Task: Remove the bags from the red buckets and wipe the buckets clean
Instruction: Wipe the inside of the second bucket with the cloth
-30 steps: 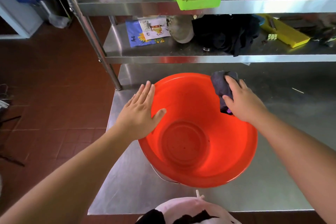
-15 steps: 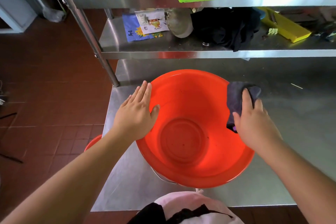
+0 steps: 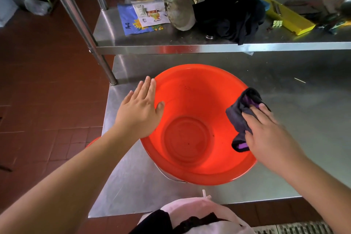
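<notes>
Your round red plastic bucket [image 3: 190, 119] stands upright on the stainless steel surface [image 3: 133, 186], between your two hands, with no bag inside it. Your left hand [image 3: 139, 114] lies flat and spread against the bucket's left rim, palm on the outside, thumb hooked over the edge onto the inner wall; it clasps nothing else. Your right hand [image 3: 266, 135] presses a crumpled dark grey cloth with purple trim [image 3: 241, 117] against the bucket's right rim and inner wall, fingers laid loosely over the cloth, part of which hangs inside the bucket. A few small dark specks dot the bucket's floor. Behind it, on the lower steel shelf [image 3: 171, 47], sit a blue printed packet [image 3: 131, 22], a bundle of black fabric [image 3: 228, 19] and a yellow plastic slicer [image 3: 288, 19]. A sliver of a second red bucket [image 3: 93, 141] shows below the surface's left edge
</notes>
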### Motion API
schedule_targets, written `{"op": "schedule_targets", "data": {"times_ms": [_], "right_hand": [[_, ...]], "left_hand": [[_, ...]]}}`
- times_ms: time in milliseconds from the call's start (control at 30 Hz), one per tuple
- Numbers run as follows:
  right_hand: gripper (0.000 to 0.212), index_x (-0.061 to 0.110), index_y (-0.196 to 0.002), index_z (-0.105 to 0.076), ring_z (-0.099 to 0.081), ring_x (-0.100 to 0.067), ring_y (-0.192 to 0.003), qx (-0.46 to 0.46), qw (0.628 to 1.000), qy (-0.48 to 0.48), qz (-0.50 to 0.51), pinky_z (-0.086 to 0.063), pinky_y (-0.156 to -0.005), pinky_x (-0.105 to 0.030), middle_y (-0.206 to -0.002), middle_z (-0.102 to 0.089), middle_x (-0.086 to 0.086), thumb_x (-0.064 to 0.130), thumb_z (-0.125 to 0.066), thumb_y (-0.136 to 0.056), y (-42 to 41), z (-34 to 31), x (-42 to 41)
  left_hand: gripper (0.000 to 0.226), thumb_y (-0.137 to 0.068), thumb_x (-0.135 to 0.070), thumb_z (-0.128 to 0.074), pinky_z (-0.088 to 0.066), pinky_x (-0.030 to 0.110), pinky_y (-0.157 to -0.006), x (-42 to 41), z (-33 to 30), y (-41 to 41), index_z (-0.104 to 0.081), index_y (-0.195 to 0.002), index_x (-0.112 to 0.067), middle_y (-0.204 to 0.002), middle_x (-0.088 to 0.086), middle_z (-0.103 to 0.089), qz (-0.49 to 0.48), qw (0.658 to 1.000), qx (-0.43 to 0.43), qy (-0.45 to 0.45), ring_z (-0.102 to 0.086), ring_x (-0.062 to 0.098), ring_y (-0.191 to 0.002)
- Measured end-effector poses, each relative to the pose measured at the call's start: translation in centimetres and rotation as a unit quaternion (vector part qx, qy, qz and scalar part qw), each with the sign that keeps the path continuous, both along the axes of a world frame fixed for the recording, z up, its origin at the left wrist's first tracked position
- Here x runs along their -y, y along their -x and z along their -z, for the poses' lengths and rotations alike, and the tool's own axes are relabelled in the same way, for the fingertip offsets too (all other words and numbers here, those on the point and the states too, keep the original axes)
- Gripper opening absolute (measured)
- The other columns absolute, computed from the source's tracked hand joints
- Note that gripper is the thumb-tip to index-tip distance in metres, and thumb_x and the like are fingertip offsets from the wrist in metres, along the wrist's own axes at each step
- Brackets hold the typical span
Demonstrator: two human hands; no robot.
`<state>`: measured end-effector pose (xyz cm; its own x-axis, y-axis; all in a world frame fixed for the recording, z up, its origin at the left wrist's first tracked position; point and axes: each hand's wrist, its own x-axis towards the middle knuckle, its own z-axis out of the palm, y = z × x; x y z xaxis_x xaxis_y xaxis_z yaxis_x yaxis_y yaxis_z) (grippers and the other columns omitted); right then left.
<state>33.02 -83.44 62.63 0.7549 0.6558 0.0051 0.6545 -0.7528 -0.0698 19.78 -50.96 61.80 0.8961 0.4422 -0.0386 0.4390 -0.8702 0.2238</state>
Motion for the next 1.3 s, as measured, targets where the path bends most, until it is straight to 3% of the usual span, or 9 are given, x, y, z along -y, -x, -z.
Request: {"op": "schedule_targets", "data": {"times_ms": [300,433,600,733,833,900,967,1133,1300], "right_hand": [[0.040,0.012,-0.118,-0.070,-0.039,-0.028,-0.146,0.018,0.980,0.146,-0.135,-0.018,-0.125,-0.042,-0.131,-0.066,-0.008,0.032,-0.062,-0.085,-2.6,-1.9,-0.7],[0.036,0.016,-0.103,-0.073,-0.057,-0.029,-0.128,-0.014,0.951,0.230,-0.206,-0.026,-0.122,-0.041,-0.112,-0.072,-0.008,0.041,-0.052,-0.088,-3.1,-2.0,-2.0],[0.025,0.026,-0.078,-0.048,-0.059,-0.026,-0.091,-0.229,0.897,0.321,-0.201,-0.046,-0.081,-0.040,-0.099,-0.066,-0.003,0.042,-0.035,-0.093,-1.5,-2.2,-5.4],[0.022,0.022,-0.102,-0.061,-0.060,-0.023,-0.099,-0.461,0.830,0.263,-0.172,-0.047,-0.086,-0.038,-0.109,-0.066,-0.004,0.033,-0.043,-0.101,0.7,-1.7,-7.4],[0.026,0.023,-0.109,-0.059,-0.059,-0.025,-0.107,-0.544,0.797,0.210,-0.158,-0.046,-0.093,-0.040,-0.116,-0.064,-0.005,0.043,-0.044,-0.103,2.7,-1.7,-8.9],[0.033,0.023,-0.122,-0.059,-0.058,-0.028,-0.113,-0.554,0.787,0.216,-0.162,-0.046,-0.097,-0.040,-0.123,-0.064,-0.007,0.044,-0.042,-0.104,3.7,-0.2,-9.9],[0.034,0.018,-0.127,-0.060,-0.058,-0.027,-0.103,-0.552,0.778,0.249,-0.168,-0.044,-0.085,-0.033,-0.115,-0.064,-0.009,0.038,-0.040,-0.107,4.4,1.7,-11.2],[0.003,0.023,-0.102,-0.054,-0.050,-0.020,-0.086,-0.523,0.761,0.325,-0.205,-0.038,-0.065,-0.025,-0.100,-0.058,-0.006,0.021,-0.052,-0.102,4.4,8.3,-14.5],[0.023,0.013,-0.099,-0.073,-0.058,-0.022,-0.068,-0.504,0.774,0.352,-0.153,-0.038,-0.057,-0.028,-0.084,-0.069,-0.003,0.029,-0.058,-0.091,2.7,11.6,-15.1]], "left_hand": [[0.084,-0.106,-0.051,-0.037,0.004,0.030,-0.125,0.7,0.1,-1.0,0.003,-0.167,-0.009,-0.176,0.008,0.008,-0.015,0.999,0.003,0.040,0.011,0.019,-0.162],[0.088,-0.105,-0.058,-0.035,-0.007,0.038,-0.131,1.7,0.4,-0.7,-0.003,-0.166,-0.004,-0.175,0.014,0.001,-0.032,0.999,0.016,-0.013,0.004,0.025,-0.162],[0.088,-0.105,-0.057,-0.039,-0.008,0.038,-0.130,1.9,0.5,-0.8,-0.007,-0.166,-0.003,-0.175,0.016,-0.005,-0.035,0.998,0.019,-0.047,-0.002,0.028,-0.162],[0.087,-0.105,-0.057,-0.041,-0.015,0.043,-0.128,2.0,0.9,-0.7,-0.011,-0.166,-0.002,-0.174,0.018,-0.009,-0.039,0.997,0.031,-0.058,-0.006,0.030,-0.162],[0.087,-0.105,-0.058,-0.040,-0.016,0.042,-0.127,1.8,1.2,-0.7,-0.013,-0.165,-0.003,-0.173,0.019,-0.012,-0.042,0.996,0.038,-0.070,-0.009,0.031,-0.162],[0.086,-0.104,-0.059,-0.040,-0.021,0.043,-0.126,1.9,1.3,-0.7,-0.014,-0.166,-0.004,-0.174,0.018,-0.013,-0.047,0.995,0.044,-0.075,-0.011,0.030,-0.161],[0.086,-0.103,-0.058,-0.042,-0.026,0.045,-0.124,2.1,1.4,-0.7,-0.015,-0.166,-0.006,-0.174,0.016,-0.014,-0.051,0.994,0.047,-0.078,-0.012,0.029,-0.161],[0.087,-0.102,-0.057,-0.044,-0.020,0.040,-0.126,2.1,1.3,-0.8,-0.015,-0.166,-0.006,-0.174,0.015,-0.014,-0.049,0.995,0.051,-0.073,-0.012,0.027,-0.162],[0.086,-0.102,-0.054,-0.046,-0.013,0.035,-0.127,2.2,1.1,-0.8,-0.014,-0.167,-0.007,-0.175,0.013,-0.013,-0.052,0.995,0.045,-0.070,-0.011,0.027,-0.162]]}}
